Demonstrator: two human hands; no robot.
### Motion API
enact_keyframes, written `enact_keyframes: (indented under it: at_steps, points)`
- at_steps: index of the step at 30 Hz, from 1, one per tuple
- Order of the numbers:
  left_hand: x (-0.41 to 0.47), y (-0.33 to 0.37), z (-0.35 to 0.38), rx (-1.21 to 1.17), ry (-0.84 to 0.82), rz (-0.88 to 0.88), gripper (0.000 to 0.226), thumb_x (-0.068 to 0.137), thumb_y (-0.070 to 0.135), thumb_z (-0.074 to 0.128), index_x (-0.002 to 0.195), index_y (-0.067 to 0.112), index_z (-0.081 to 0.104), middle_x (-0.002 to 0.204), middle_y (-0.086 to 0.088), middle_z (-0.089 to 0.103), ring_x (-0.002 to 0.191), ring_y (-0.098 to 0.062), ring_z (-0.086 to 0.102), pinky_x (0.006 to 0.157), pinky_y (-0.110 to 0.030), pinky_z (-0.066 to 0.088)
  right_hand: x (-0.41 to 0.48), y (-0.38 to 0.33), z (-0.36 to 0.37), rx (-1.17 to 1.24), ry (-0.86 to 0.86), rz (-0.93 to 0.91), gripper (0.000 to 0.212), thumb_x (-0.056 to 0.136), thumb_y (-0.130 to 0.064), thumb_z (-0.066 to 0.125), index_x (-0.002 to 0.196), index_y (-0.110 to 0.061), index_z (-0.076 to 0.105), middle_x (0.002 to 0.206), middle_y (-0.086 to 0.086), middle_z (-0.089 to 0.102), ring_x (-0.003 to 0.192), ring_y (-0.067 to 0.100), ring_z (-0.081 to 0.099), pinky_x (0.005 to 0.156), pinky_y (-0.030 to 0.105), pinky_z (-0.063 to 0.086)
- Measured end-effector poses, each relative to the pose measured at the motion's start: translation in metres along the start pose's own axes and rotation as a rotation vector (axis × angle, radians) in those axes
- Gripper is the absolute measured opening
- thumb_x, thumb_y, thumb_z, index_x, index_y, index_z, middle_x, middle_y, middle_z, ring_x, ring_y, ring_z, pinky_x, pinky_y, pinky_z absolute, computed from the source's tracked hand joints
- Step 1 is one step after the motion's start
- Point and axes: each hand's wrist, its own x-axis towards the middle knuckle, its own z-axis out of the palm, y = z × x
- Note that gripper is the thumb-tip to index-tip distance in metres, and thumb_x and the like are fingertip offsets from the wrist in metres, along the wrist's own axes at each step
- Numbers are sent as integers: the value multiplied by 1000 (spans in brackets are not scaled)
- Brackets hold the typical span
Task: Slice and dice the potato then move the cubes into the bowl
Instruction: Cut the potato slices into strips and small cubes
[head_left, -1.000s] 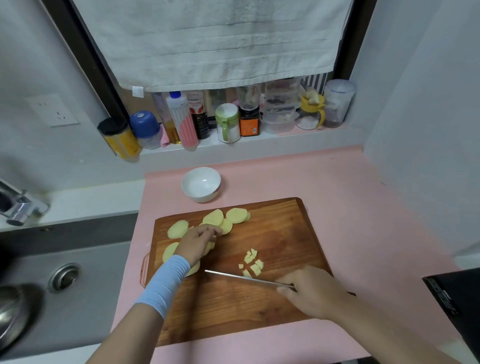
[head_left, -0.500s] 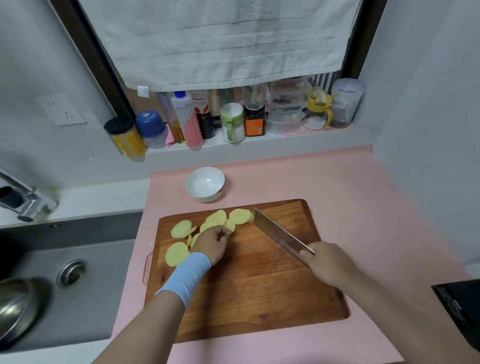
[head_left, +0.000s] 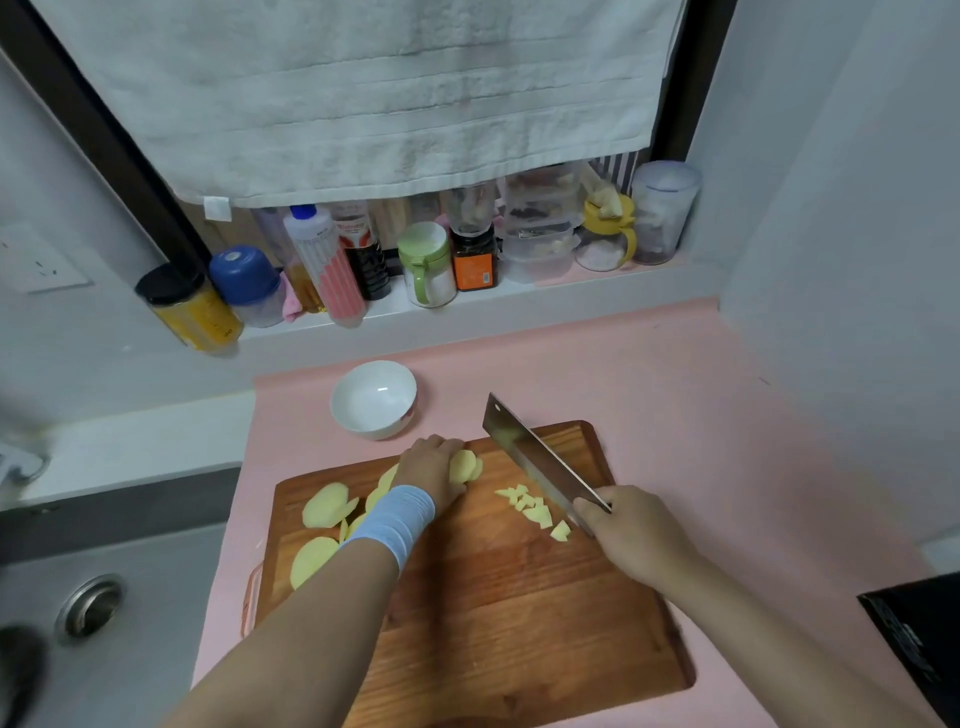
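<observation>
white towel (head_left: 363, 93) top centre | bottles and jars (head_left: 415, 254) on sill (head_left: 519, 304) below | sink drain (head_left: 91, 605) lower left | wall socket (head_left: 41, 262) left

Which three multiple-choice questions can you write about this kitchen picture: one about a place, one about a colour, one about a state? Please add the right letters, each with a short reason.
1. Where does the bowl stand?
A. in the sink
B. on the pink counter beyond the cutting board
C. on the window ledge

2. What colour is the band on the left wrist?
A. light blue
B. red
C. black

3. What is the right hand doing?
A. resting open on the board
B. holding a potato slice
C. gripping the cleaver

Answers: 1 B, pink surface surrounds it past the board's far edge. 2 A, the band is pale blue. 3 C, its fingers curl round the handle.
</observation>
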Motion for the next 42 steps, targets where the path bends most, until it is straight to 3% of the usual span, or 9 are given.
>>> enact_keyframes:
  at_steps: [3, 8, 14, 18, 22, 26, 29, 37, 42]
  points:
    - [-1, 0, 2, -35, 66, 42, 61, 84, 49, 67, 139, 30, 48, 134, 2, 54, 124, -24, 46, 106, -36, 30, 4, -3, 4, -78, 25, -40, 33, 100, -44, 50, 82, -27, 73, 67, -9, 68, 67, 10, 64, 61, 30, 49]
    - [-26, -3, 5, -120, 251, 205, 28, 101, 43, 49, 94, 22, 67, 98, -5, 72, 95, -29, 62, 91, -35, 40, 7, 1, 20, -335, 192, -300, 26, 101, -43, 53, 120, -42, 70, 73, -10, 71, 68, 13, 66, 58, 31, 52]
    - [-75, -10, 34, -353, 265, 148, 19, 91, 40, 59, 95, 23, 66, 86, -3, 68, 87, -26, 61, 78, -31, 43, 2, -1, 33, -558, 348, -526, 20, 79, -28, 81, 99, -32, 77, 51, -5, 54, 40, 20, 54, 36, 29, 42]
    - [-102, 2, 42, -469, 34, 81, 21, 90, 45, 62, 109, 37, 66, 98, 12, 69, 91, -10, 63, 84, -24, 49, -14, -6, 33, -556, 354, -502, 18, 89, -36, 70, 106, -39, 74, 60, -4, 61, 52, 18, 60, 45, 29, 39]
    - [-120, 6, 49, -269, 59, 86, 28, 89, 53, 57, 111, 38, 66, 103, 11, 60, 105, -14, 54, 95, -30, 42, -30, -8, 28, -449, 227, -410, 27, 101, -44, 50, 121, -44, 68, 76, -9, 71, 68, 14, 65, 54, 30, 47]
    - [-132, -6, 57, -102, 25, 239, 77, 73, 73, 50, 140, 34, 46, 130, 8, 47, 121, -16, 42, 105, -34, 37, -47, -7, 30, -370, 137, -291, 30, 103, -46, 46, 121, -43, 69, 87, -13, 73, 78, 11, 67, 64, 27, 52]
    - [-136, -10, 58, -42, -71, 316, 92, 77, 60, 63, 154, 27, 26, 137, 2, 35, 127, -18, 37, 109, -30, 36, -61, -5, 37, -293, 82, -203, 29, 102, -44, 46, 114, -38, 72, 91, -12, 73, 85, 13, 67, 70, 29, 53]
    - [-159, 23, 60, 76, 42, 60, 79, 64, 88, 54, 111, 25, 49, 116, 6, 58, 106, -18, 55, 82, -35, 45, -86, -1, 63, -233, -1, 2, 31, 101, -46, 45, 102, -30, 71, 88, -8, 71, 88, 20, 66, 71, 32, 52]
    - [-167, 7, 83, -113, 248, 317, 63, 73, 70, 59, 112, 22, 51, 113, 5, 48, 100, -16, 48, 84, -35, 48, -97, 5, 65, -267, -16, 43, 31, 102, -45, 44, 84, -29, 63, 76, -10, 63, 77, 17, 62, 59, 29, 42]
